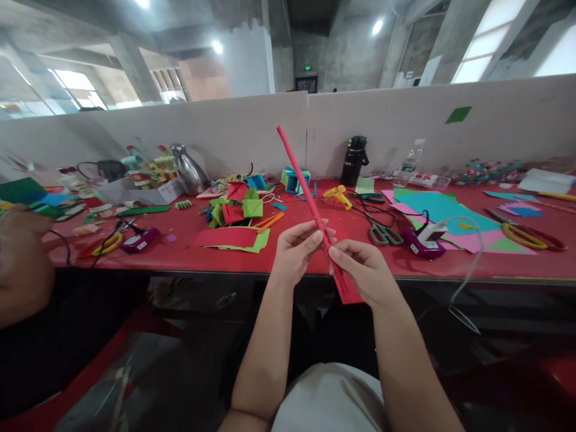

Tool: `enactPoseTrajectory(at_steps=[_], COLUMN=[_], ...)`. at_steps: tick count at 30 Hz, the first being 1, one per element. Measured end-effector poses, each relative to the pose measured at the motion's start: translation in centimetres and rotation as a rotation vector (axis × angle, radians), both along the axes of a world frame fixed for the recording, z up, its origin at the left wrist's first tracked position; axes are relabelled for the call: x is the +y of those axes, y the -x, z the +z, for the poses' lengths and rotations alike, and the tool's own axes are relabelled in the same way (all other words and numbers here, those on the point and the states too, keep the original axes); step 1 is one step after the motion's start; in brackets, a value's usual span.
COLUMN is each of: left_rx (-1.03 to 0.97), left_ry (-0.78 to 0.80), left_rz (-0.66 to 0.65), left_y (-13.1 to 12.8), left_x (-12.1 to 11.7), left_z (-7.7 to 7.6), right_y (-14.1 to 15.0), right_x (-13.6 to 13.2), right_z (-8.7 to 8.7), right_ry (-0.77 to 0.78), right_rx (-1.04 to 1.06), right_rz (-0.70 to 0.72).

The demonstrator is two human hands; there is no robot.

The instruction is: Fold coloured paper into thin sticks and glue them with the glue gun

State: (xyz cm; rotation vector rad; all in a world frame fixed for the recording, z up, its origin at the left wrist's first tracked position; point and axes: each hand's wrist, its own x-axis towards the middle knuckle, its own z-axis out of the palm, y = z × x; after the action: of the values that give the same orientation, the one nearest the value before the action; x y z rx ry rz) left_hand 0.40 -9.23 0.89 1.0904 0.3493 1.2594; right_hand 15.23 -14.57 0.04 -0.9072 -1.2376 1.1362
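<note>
A long, thin roll of red paper (297, 171) slants up and to the left in front of me, its lower end widening into a flat unrolled flap. My left hand (299, 247) pinches it near the middle, thumb on top. Just below and to the right, my right hand (357, 267) grips the roll between thumb and fingers. Both hands are above the table's front edge. Beyond them on the table lie a yellow glue gun (338, 196) and green-handled scissors (384, 233).
Red and green paper sheets (234, 238) lie left of my hands, below folded paper pieces (238, 206). A purple power socket (423, 243) with a white cable sits right. A black bottle (354, 161) stands at the back. At far left is another person's arm (22, 264).
</note>
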Motion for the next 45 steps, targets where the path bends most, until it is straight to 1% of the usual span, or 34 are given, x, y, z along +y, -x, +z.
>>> enactPoseTrajectory(at_steps=[2,4,7,10,12,13,15,16,17,18,19,20,21,22,23,24,26,28,31,34,36,37,38,40,42,43,45], left_rx=[0.003,-0.005,-0.021,-0.012,0.065,0.126,0.241,0.302,0.364,0.447,0.66,0.85,0.973,1.059,1.107,1.128,1.147,1.149,1.087,0.939,0.83,0.782,0.74,0.653,0.562,0.527,0.49], left_ry=[0.023,0.049,0.106,0.191,0.214,0.212,0.192,0.174,0.157,0.137,0.082,0.075,0.094,0.108,0.128,0.139,0.137,0.129,0.132,0.158,0.161,0.159,0.159,0.173,0.202,0.214,0.237], left_rz=[0.023,0.048,0.074,0.09,0.13,0.161,0.221,0.226,0.196,0.139,-0.013,-0.2,-0.327,-0.402,-0.432,-0.413,-0.317,-0.219,-0.124,-0.059,-0.006,0.029,0.063,0.128,0.176,0.183,0.176], left_y=[-0.2,-0.4,-1.0,-1.7,-1.9,-1.9,-1.5,-1.1,-0.7,-0.2,0.1,0.3,0.4,0.3,0.0,-0.3,-1.0,-1.7,-2.7,-3.3,-3.3,-3.1,-2.9,-2.2,-1.7,-1.5,-1.3], left_x=[0.3,0.8,2.0,3.5,4.3,4.5,4.6,4.4,4.0,3.5,2.9,2.3,1.7,1.3,0.9,0.7,0.6,0.7,0.6,0.2,0.1,0.1,0.2,0.6,1.0,1.2,1.4], left_z=[-0.2,-0.7,-2.2,-4.0,-4.9,-5.2,-5.4,-5.4,-5.3,-5.3,-5.2,-5.2,-5.3,-5.5,-5.7,-6.1,-6.7,-7.3,-7.6,-7.6,-7.6,-7.7,-7.7,-7.6,-7.5,-7.5,-7.4], right_y=[0.2,0.4,0.7,0.7,0.3,-0.1,-1.6,-2.5,-3.6,-4.7,-5.9,-6.9,-7.9,-8.7,-9.4,-10.0,-10.8,-11.1,-10.9,-10.4,-10.1,-9.8,-9.5,-8.6,-7.1,-6.2,-4.7], right_x=[0.4,1.0,1.8,2.5,2.8,2.9,3.1,3.2,3.3,3.4,3.6,3.7,3.9,4.1,4.4,4.6,4.9,5.1,5.2,4.8,4.1,3.5,2.9,1.6,0.9,0.8,1.3], right_z=[-0.3,-0.8,-1.6,-2.3,-2.6,-2.7,-3.1,-3.3,-3.7,-4.1,-4.6,-5.2,-5.8,-6.4,-7.0,-7.6,-8.5,-8.9,-8.9,-8.2,-7.4,-6.9,-6.4,-5.4,-4.8,-4.7,-4.9], right_ry=[0.017,0.029,0.063,0.11,0.124,0.124,0.115,0.11,0.112,0.126,0.128,0.133,0.132,0.137,0.143,0.149,0.15,0.138,0.119,0.079,0.05,0.037,0.025,-0.026,-0.108,-0.132,-0.154], right_rx=[0.006,0.022,0.05,0.003,-0.056,-0.082,-0.121,-0.136,-0.148,-0.174,-0.211,-0.265,-0.315,-0.341,-0.365,-0.387,-0.438,-0.505,-0.595,-0.665,-0.696,-0.71,-0.718,-0.77,-0.847,-0.89,-0.953], right_rz=[-0.027,-0.058,-0.078,-0.047,-0.022,-0.032,-0.124,-0.198,-0.28,-0.339,-0.396,-0.434,-0.482,-0.51,-0.53,-0.553,-0.614,-0.688,-0.741,-0.753,-0.712,-0.653,-0.566,-0.327,-0.091,-0.042,-0.022])
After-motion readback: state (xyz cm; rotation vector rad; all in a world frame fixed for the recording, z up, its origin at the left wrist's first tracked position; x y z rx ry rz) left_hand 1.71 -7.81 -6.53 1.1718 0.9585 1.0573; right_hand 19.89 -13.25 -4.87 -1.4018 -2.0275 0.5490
